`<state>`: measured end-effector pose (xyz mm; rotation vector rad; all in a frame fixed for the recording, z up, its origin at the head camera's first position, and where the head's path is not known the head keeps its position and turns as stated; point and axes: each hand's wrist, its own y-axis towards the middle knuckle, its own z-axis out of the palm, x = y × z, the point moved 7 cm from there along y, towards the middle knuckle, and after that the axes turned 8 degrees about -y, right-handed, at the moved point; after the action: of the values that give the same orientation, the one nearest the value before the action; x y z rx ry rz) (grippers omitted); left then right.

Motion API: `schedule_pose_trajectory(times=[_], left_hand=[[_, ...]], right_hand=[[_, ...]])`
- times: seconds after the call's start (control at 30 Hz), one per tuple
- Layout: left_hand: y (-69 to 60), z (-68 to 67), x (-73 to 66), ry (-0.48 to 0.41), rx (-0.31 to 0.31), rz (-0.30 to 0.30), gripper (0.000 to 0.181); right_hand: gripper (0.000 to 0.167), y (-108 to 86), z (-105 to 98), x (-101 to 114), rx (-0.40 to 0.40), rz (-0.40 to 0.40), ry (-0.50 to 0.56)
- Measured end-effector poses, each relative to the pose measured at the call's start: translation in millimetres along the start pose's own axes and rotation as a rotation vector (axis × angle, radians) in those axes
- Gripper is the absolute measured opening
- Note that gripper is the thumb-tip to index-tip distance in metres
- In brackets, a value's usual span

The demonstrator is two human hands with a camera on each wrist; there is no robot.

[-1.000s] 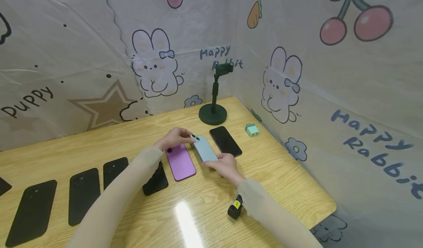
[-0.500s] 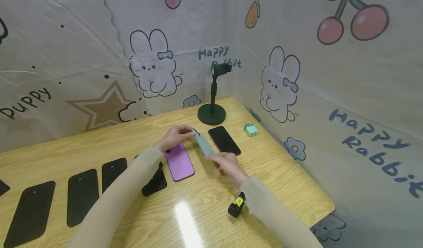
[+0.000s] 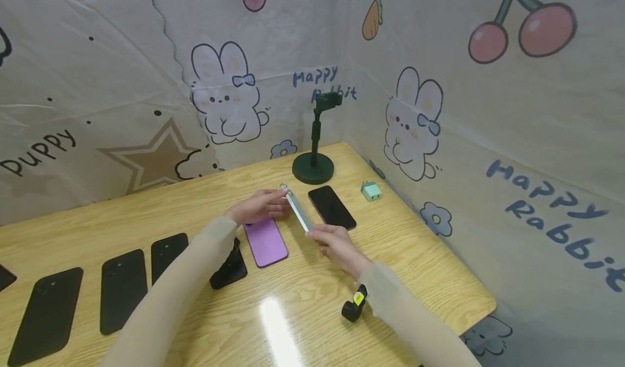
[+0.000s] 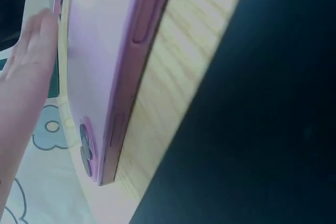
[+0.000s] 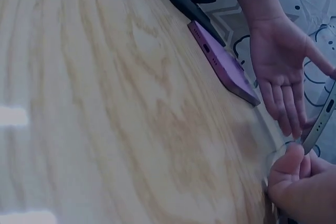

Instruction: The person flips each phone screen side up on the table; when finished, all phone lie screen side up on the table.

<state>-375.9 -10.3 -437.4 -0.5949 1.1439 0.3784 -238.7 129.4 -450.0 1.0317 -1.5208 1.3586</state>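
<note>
My right hand [image 3: 340,248] pinches the near end of a light blue smartphone [image 3: 299,212], held tilted on its edge above the table. At the phone's far end is my left hand [image 3: 256,207], touching it near the camera corner. In the right wrist view the left hand [image 5: 278,56] shows its palm, with straight fingers and the thumb apart, reaching to the phone [image 5: 319,124]. A purple smartphone [image 3: 267,243] lies back up just below the left hand. To the right of the held phone lies a black-screened smartphone [image 3: 332,207].
A dark green phone stand [image 3: 313,168] stands at the back. A mint charger plug [image 3: 371,190] sits near the right table edge. Several black phones, among them one at far left [image 3: 46,315], lie along the left, partly behind my left sleeve. A wrist camera [image 3: 352,308] hangs from my right cuff.
The light blue phone has turned from back-up to nearly edge-on and its near end has shifted slightly right. My left fingers have loosened from a pinch and straightened.
</note>
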Motion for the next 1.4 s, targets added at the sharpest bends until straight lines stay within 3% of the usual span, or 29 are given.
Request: schedule_pose_trajectory(times=[0.3,0.53,0.73,1.07,1.23,1.4], left_hand=[[-1.6,4.7,-3.3,-0.034,0.005,0.044,0.050],[-1.8,0.9,-4.7,-0.090,-0.130,0.091,0.049],[-3.7,0.7,-7.2,-0.043,-0.190,0.108,0.047],[-5.0,-2.1,-9.9,0.045,-0.219,0.093,0.050],[-4.6,-2.3,-8.4,0.044,-0.210,0.073,0.055],[-5.2,-3.2,-6.8,0.047,-0.213,0.054,0.061]], right_hand=[[0.050,0.2,2.6,-1.7,0.117,-0.037,0.083],[0.057,1.6,1.6,-2.0,0.216,-0.074,0.047],[0.060,-1.4,-5.7,6.3,0.145,-0.214,-0.271],[0.063,-29.9,9.3,45.5,-0.011,-0.674,-0.824],[0.066,-37.4,17.1,53.6,-0.071,-0.786,-1.049],[0.065,-39.9,20.9,55.5,-0.101,-0.835,-1.154]])
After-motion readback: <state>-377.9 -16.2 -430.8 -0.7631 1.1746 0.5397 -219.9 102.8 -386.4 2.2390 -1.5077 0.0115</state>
